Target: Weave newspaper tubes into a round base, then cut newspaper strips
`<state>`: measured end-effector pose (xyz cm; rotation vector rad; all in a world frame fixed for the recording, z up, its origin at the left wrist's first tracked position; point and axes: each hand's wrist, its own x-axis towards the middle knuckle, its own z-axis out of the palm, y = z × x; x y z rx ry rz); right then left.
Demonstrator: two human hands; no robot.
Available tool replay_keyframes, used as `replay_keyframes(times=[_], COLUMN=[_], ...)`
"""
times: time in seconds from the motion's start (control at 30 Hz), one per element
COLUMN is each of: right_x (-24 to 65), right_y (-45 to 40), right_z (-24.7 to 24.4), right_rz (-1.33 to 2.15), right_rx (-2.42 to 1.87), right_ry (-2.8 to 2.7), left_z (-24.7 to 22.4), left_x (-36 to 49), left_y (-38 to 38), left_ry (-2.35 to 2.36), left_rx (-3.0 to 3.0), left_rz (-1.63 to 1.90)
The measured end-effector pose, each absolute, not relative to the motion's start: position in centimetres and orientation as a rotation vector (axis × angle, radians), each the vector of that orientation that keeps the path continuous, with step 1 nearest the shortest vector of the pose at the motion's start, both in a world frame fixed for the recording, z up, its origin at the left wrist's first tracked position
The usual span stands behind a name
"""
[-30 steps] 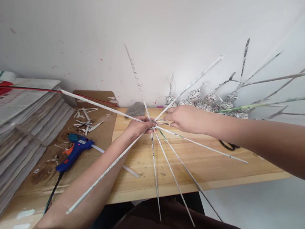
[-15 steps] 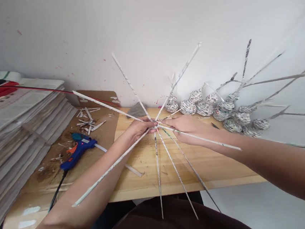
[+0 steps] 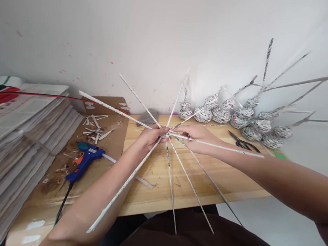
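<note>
Several thin rolled-paper sticks (image 3: 128,177) radiate like spokes from a small hub held over the wooden table (image 3: 144,202). My left hand (image 3: 154,135) pinches the hub from the left, thumb on top. From the right, the fingers of my right hand (image 3: 194,133) are closed at the hub's edge, on a rolled-paper stick. One spoke runs over my right wrist, and another lies across my left forearm. Three spokes point down towards my dark brown clothing. My fingers partly hide the crossing at the centre.
At left, a blue glue gun (image 3: 83,163) lies on cardboard (image 3: 50,189) with paper scraps (image 3: 96,128), beside stacked newspapers (image 3: 18,155). Woven paper gourds (image 3: 221,115), some with long stems, stand along the wall at right. Black pliers (image 3: 245,142) lie behind my right forearm.
The upper spokes have tipped lower, and one has swung out to the upper right of the hub. My right wrist and forearm have shifted down, uncovering the pliers.
</note>
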<state>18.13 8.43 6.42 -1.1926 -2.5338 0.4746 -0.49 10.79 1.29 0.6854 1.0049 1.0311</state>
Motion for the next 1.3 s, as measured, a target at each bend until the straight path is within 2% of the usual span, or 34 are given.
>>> replay_keyframes(times=[0.27,0.37,0.6,1.03,1.3], right_x=[18.0,18.0,17.7,16.3,16.3], right_y=[9.6,9.2,7.7,6.3,5.8], right_z=[7.7,7.0,4.3,3.2,2.2], right_rz=[0.413,0.413,0.164,-0.126,-0.041], right_rx=[-1.388,-1.313,-1.067,-1.472,-1.39], right_ry=[-2.509,-2.525,-2.567,-2.652,-2.625], left_z=[1.3,1.1,1.1,0.7,-0.5], left_x=[-0.4,-0.3,0.1,0.0,-0.2], left_y=[10.7,10.8,10.7,10.8,11.4], left_ry=[1.025,1.05,1.087,1.099,1.069], left_rx=[0.679,0.668,0.65,0.629,0.673], left_rz=[1.056,1.065,1.112,1.186,1.199])
